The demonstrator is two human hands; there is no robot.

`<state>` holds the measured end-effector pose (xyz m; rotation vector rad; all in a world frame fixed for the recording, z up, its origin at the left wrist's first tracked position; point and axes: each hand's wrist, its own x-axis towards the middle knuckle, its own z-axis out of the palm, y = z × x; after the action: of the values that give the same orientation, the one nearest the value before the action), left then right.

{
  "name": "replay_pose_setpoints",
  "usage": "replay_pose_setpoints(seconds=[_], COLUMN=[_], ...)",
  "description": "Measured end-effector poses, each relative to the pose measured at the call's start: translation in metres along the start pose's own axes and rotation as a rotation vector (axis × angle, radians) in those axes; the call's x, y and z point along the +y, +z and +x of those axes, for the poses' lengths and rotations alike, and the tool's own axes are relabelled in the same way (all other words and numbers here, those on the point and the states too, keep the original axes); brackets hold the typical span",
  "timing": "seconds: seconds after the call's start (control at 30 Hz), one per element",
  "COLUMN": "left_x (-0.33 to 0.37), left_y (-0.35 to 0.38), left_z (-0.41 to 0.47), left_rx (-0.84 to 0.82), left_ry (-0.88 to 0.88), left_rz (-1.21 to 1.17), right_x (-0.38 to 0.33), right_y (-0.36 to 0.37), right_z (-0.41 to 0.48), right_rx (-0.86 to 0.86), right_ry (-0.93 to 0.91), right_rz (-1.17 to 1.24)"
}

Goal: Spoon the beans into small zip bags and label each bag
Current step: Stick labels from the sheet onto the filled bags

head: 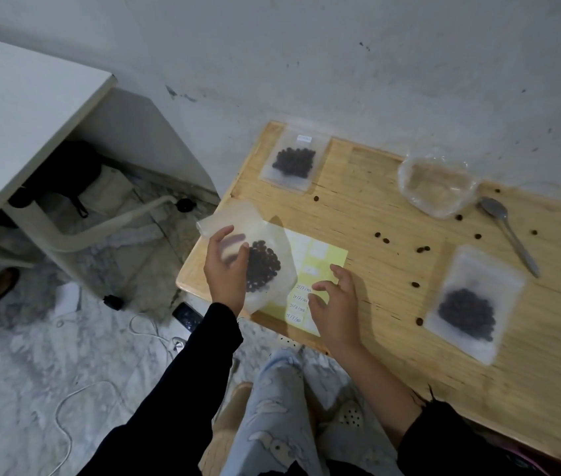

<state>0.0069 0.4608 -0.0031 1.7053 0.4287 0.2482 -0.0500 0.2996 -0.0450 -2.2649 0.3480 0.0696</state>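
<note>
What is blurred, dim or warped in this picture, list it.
Head view: dim, flat light; the left hand and the bag it holds are motion-blurred; the near right bag is soft; the wide lens bows the table.

You're in a home here, a plain living room or bedroom, not a lab or shop. There's a scuffed, stained white painted wall [340, 63] and a grey-white marble-pattern tiled floor [24, 365] with loose white cables [62, 407] trailing across it. Your pale slatted wooden table [392, 297] stands against the wall. You're in light blue printed pyjama-like trousers [272, 407] and a beige perforated slipper [351, 417]. The white laminate desk [14, 115] on the left has a dark bag [66, 173] under it. An ordinary grey metal tablespoon [509, 231] lies on the table.
</note>
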Motion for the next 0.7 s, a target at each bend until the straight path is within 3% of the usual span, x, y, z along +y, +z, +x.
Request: replay_pose_setpoints(seconds=[0.7], left_x=[-0.0029], left_y=[0.0084], left_z=[0.001], left_rx=[-0.065], left_ry=[0.005], left_rz=[-0.03], right_x=[0.0025], right_y=[0.0005], right_z=[0.0019], right_rx=[-0.013], right_ry=[-0.027], right_rz=[-0.036])
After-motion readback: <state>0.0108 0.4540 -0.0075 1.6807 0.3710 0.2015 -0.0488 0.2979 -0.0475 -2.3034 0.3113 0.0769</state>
